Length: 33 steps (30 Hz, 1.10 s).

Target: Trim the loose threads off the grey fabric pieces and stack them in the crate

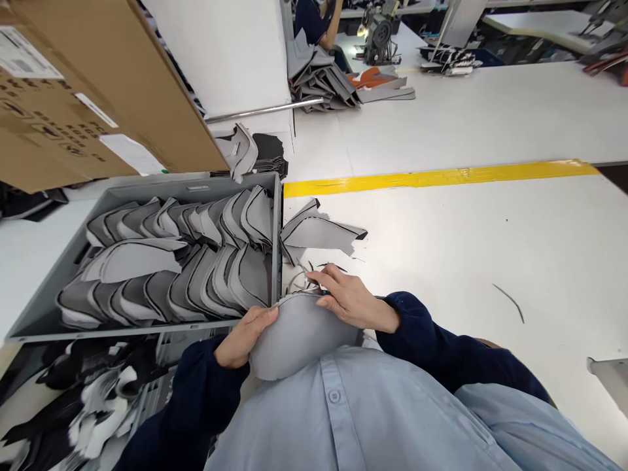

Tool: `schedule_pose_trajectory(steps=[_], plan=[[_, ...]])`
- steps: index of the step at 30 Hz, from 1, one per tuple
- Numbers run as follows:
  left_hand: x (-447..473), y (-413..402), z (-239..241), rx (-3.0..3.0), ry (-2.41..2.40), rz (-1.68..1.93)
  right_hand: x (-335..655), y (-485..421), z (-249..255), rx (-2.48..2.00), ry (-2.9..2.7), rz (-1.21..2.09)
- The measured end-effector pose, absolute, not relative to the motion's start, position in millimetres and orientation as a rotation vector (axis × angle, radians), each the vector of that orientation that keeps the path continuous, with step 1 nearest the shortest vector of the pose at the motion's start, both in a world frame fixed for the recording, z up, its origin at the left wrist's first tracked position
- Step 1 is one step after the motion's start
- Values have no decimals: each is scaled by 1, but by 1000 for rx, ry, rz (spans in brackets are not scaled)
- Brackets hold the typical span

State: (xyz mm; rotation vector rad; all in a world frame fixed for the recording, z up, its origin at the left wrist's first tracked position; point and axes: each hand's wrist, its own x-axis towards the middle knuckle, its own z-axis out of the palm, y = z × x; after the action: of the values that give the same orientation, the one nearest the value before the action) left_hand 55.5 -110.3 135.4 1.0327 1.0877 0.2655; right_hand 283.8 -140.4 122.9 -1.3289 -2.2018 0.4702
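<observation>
A grey mesh shoe-upper piece point(294, 333) is held close to my chest over the white table's near edge. My left hand point(243, 337) grips its left edge with thumb on top. My right hand point(348, 301) rests on its upper right edge, fingers curled and pinching at the rim beside small trimmings. Just beyond lie two loose grey cut pieces point(318, 232) on the table point(466, 248). A grey tray point(49, 307) to the left holds several rows of stacked grey upper pieces point(196, 261).
A cardboard box point(73, 85) leans over the tray's far left. Black and white pieces point(88, 392) fill a bin at lower left. A yellow tape line point(441, 175) crosses the table. Far off, stacked grey pieces point(324, 78), a sewing machine point(377, 33) and another person point(314, 19).
</observation>
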Motion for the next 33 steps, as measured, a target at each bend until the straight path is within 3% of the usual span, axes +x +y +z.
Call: schedule_pose_trajectory(steps=[8,21,33], plan=[[57,-110,142,1024,1082,273,287,-145,132,-1227,-2316,71],[53,-95,153,1402,846,118,295,-137,138,-1014,-2301,166],[55,-82,170,1730,752,-46,297,-131,148,-1023,-2451,2]])
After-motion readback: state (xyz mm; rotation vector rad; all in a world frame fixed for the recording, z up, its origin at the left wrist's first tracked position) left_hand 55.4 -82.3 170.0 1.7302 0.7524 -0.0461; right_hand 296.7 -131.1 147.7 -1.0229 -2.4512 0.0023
